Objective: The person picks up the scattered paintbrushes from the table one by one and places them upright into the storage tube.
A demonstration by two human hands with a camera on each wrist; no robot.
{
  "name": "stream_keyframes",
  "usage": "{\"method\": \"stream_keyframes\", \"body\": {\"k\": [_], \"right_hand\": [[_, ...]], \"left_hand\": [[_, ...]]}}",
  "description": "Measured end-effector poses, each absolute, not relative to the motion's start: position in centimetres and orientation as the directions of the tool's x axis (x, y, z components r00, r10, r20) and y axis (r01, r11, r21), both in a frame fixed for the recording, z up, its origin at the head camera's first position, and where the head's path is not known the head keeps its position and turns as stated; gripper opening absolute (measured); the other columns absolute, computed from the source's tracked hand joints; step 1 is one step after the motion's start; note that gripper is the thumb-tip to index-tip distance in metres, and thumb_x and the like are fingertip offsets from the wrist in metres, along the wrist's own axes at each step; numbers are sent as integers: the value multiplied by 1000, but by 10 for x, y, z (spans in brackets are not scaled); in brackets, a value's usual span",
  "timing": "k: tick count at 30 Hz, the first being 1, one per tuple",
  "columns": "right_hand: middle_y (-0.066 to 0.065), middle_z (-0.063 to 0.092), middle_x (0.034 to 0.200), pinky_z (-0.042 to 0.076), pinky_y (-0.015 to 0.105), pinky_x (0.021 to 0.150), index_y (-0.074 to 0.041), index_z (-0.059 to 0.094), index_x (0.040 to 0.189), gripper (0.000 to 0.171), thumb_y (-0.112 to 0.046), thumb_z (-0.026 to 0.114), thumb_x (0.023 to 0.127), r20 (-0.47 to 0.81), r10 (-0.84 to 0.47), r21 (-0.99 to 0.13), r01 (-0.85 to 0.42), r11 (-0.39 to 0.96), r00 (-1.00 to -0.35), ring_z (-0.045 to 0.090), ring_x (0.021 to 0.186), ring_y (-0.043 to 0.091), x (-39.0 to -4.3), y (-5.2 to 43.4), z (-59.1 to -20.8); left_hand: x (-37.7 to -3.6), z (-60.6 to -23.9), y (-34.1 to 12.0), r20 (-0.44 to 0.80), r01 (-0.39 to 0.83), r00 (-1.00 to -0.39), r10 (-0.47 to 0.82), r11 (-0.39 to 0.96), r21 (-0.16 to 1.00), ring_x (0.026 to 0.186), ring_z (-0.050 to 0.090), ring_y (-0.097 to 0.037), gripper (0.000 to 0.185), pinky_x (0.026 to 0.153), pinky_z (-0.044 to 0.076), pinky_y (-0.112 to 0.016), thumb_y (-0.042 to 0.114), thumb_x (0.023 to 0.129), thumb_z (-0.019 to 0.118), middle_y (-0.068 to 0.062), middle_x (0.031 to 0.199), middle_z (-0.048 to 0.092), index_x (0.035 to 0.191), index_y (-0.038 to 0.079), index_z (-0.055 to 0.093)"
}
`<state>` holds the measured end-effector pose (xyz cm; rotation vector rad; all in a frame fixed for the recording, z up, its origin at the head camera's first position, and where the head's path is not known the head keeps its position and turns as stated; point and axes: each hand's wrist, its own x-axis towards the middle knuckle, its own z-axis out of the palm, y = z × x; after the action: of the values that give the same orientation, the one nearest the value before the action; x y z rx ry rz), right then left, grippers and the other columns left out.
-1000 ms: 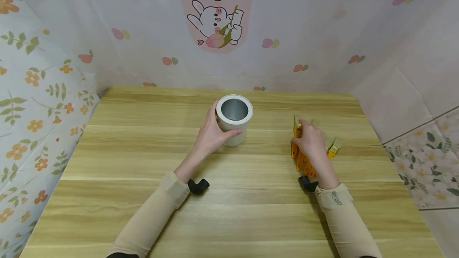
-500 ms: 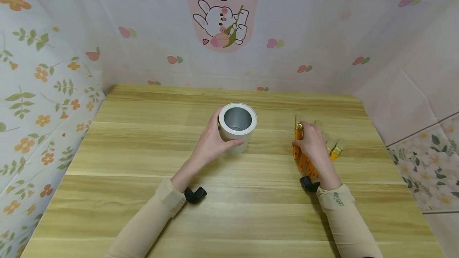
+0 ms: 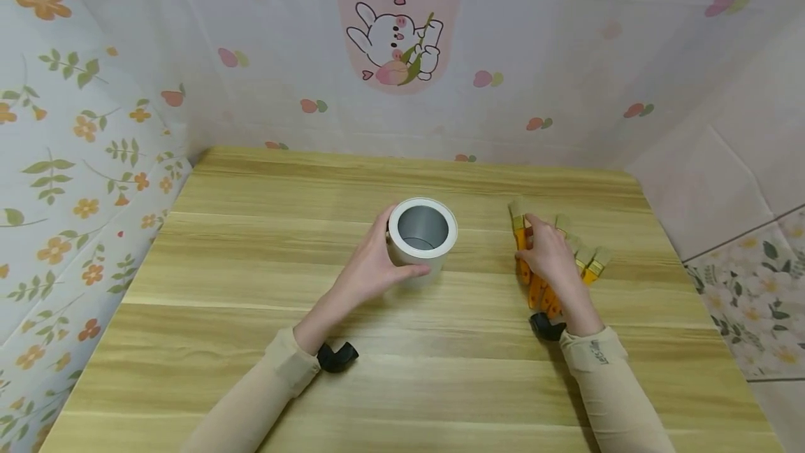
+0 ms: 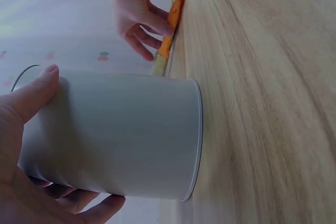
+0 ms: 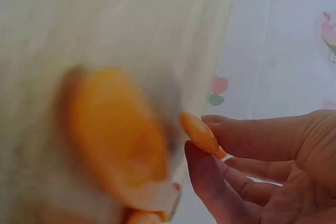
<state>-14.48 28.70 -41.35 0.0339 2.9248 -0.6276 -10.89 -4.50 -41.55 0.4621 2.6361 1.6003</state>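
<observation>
The left hand (image 3: pixel 371 268) grips the white cylindrical container (image 3: pixel 422 234), fingers and thumb curled round its side wall; the container stands upright on the wooden surface (image 3: pixel 251 285), open end up, with a bare metal interior. Compared with one second ago, the container sits nearer the person and slightly to the right, although the head camera has also tilted, so part of this shift is apparent only. The grip on the wall is unchanged. The right hand (image 3: pixel 548 254) rests over a fanned group of orange-handled brushes (image 3: pixel 588 265) lying flat on the surface, well apart from the container to its right. In the right wrist view the fingers (image 5: pixel 210 182) pinch the tip of one orange handle (image 5: pixel 199 134); the other handles there are blurred. The leftmost brush (image 3: pixel 518 219) now shows angled slightly away from the group, so it is probably the one being separated. Judgement: the container is being positioned closer to the brushes while one brush is being singled out; no brush is in the container yet. The floral backdrop (image 3: pixel 94 124) encloses the surface on three sides.
</observation>
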Motion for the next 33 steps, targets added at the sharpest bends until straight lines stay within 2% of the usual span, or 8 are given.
{"method": "stream_keyframes", "body": {"k": [6, 10, 13, 16, 19, 23, 29, 33], "right_hand": [[30, 56, 127, 54, 53, 91, 4, 22, 160, 81, 0, 68, 93, -126, -34, -549, 41, 835, -991, 60, 112, 44, -138, 280, -398], [24, 53, 123, 53, 33, 81, 1, 21, 160, 82, 2, 68, 93, -29, -16, -640, 6, 768, -999, 59, 105, 35, -130, 273, -381], [21, 52, 123, 48, 16, 73, -3, 21, 160, 83, -1, 71, 94, 47, 4, -686, -30, 727, -999, 58, 100, 20, -125, 267, -369], [15, 51, 121, 48, 6, 71, -5, 22, 160, 84, 0, 72, 93, 125, 12, -739, -85, 668, -992, 56, 95, 6, -119, 259, -358], [2, 51, 117, 50, 6, 73, -7, 24, 158, 82, 2, 72, 92, 205, 18, -789, -154, 595, -979, 57, 94, -2, -114, 249, -347], [-8, 53, 111, 54, 9, 72, -10, 33, 153, 73, 5, 71, 92, 317, 35, -838, -262, 478, -948, 61, 94, 1, -109, 232, -332], [7, 59, 104, 62, 21, 71, -10, 46, 137, 54, 13, 65, 92, 448, 53, -889, -438, 132, -892, 64, 86, 14, -100, 204, -321], [9, 60, 102, 63, 24, 71, -6, 48, 129, 42, 13, 62, 94, 494, 2, -869, -494, 25, -869, 65, 84, 16, -98, 190, -323]], "left_hand": [[-108, -416, -47, 137, 259, -946, 292, 434, 863, 123, 58, -23, 105, 104, 50, -51, 39, 72, 95, 5, 143, 52, 155, 32, 31], [-110, -415, -48, 138, 276, -936, 323, 430, 860, 127, 57, -25, 107, 106, 50, -52, 37, 71, 95, 3, 144, 52, 156, 28, 30], [-111, -414, -50, 124, 275, -930, 347, 430, 860, 127, 57, -25, 107, 106, 50, -52, 37, 71, 95, 3, 144, 52, 156, 28, 30], [-113, -414, -51, 116, 286, -917, 381, 428, 857, 129, 57, -26, 108, 107, 50, -51, 37, 72, 95, 2, 145, 52, 156, 29, 29], [-115, -414, -52, 119, 306, -899, 421, 410, 859, 131, 57, -29, 107, 108, 49, -49, 37, 72, 95, -2, 147, 52, 156, 30, 28], [-116, -415, -53, 117, 323, -878, 465, 394, 860, 131, 58, -30, 107, 109, 49, -47, 38, 72, 95, -3, 147, 52, 156, 30, 29], [-115, -415, -58, 107, 341, -854, 510, 391, 855, 132, 59, -28, 108, 111, 49, -46, 37, 72, 95, 1, 147, 51, 156, 29, 29], [-115, -415, -62, 116, 359, -845, 522, 394, 846, 134, 56, -26, 108, 111, 47, -49, 39, 72, 95, 3, 147, 51, 157, 29, 29]]}}
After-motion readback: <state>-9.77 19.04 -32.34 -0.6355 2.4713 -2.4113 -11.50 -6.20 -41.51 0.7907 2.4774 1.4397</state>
